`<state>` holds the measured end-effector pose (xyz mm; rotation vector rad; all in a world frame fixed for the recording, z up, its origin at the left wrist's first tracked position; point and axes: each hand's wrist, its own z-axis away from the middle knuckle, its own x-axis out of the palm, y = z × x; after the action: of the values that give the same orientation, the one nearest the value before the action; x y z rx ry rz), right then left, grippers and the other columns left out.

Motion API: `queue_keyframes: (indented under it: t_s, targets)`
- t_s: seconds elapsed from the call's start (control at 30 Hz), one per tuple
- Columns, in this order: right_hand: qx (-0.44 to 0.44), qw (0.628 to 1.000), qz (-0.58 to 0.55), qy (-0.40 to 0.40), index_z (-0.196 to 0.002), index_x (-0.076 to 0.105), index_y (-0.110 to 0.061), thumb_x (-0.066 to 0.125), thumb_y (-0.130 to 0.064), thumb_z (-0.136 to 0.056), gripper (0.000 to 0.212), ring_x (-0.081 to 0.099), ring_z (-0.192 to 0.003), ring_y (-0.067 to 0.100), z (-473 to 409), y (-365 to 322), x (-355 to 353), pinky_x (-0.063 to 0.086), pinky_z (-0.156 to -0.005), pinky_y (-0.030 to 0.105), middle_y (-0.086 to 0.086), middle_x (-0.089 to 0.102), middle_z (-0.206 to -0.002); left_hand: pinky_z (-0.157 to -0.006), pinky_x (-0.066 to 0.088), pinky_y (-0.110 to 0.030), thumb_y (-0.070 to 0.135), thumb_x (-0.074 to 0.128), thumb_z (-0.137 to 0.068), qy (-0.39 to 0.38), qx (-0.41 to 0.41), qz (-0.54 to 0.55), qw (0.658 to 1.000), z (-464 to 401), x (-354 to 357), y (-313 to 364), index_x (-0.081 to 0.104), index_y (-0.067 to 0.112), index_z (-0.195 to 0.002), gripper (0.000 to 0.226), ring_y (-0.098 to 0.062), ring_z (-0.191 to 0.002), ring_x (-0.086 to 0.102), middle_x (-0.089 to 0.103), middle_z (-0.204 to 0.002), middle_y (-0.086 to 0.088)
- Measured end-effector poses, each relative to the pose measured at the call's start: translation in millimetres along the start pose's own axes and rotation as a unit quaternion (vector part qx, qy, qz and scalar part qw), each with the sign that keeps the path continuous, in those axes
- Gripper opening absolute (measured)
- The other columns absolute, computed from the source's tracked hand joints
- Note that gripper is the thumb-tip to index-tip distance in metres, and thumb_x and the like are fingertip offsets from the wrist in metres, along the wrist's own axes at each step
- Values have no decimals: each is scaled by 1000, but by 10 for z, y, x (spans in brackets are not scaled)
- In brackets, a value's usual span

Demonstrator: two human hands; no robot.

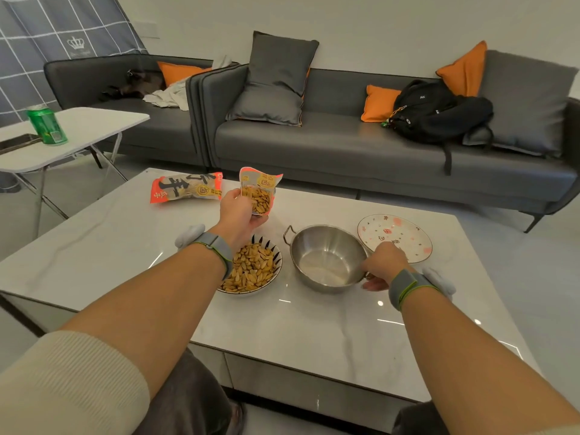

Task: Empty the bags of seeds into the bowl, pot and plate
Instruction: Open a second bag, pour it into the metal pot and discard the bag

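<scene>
Your bowl is full; the steel pot and plate hold nothing. Your left hand grips the opened seed bag above the bowl, your right hand holds the pot's handle, and a second bag lies behind.

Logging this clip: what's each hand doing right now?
Left hand: holds the opened seed bag.
Right hand: fingers grip the pot handle.
</scene>
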<state>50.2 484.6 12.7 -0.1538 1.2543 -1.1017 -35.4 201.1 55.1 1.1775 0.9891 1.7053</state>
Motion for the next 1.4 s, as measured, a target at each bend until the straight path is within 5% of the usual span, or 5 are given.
queue_keyframes:
  t_s: [0.2, 0.67, 0.87, 1.13, 1.4]
  targets:
    - [-26, 996, 6, -83, -144, 43, -17, 64, 12, -90, 65, 78, -62, 38, 144, 102, -106, 65, -52, 40, 20, 58, -115, -100, 59, -61, -11, 33, -104, -20, 11, -1, 1000, 142, 82, -7, 57, 14, -137, 47, -28, -104, 71, 69, -118, -10]
    - [-3, 985, -31, -170, -119, 57, -3, 64, 7, -97, 25, 79, -91, 45, 322, -27, -22, 66, -83, 55, 28, 72, -107, -86, 67, -43, -7, 41, -107, -10, 60, -109, 992, 332, 44, -4, 51, 24, -147, 51, -15, -101, 64, 63, -119, 1]
    - [-101, 989, 107, 10, -128, 59, -6, 58, -38, -103, 40, 59, -119, 35, 186, -163, -101, 53, -103, 51, 9, 63, -121, -74, 67, -35, -2, 40, -110, -55, 81, -147, 984, 354, 156, -111, 53, 23, -149, 48, -19, -110, 66, 64, -130, -3]
    - [-79, 932, -344, -85, -136, 51, -12, 49, -46, -110, 43, 77, -102, 33, 235, -576, -62, 65, -86, 43, 16, 68, -124, -70, 66, -32, -7, 40, -106, -142, 79, -163, 973, 371, 479, -225, 58, 24, -140, 50, -19, -108, 69, 68, -123, -2]
    - [-118, 927, -316, -166, -145, 54, -14, 72, -28, -100, 50, 79, -98, 39, 166, -592, -27, 67, -82, 52, 20, 66, -133, -101, 58, -39, -14, 37, -98, -210, 130, -280, 928, 321, 583, -377, 47, 10, -157, 65, -22, -127, 57, 55, -137, -6]
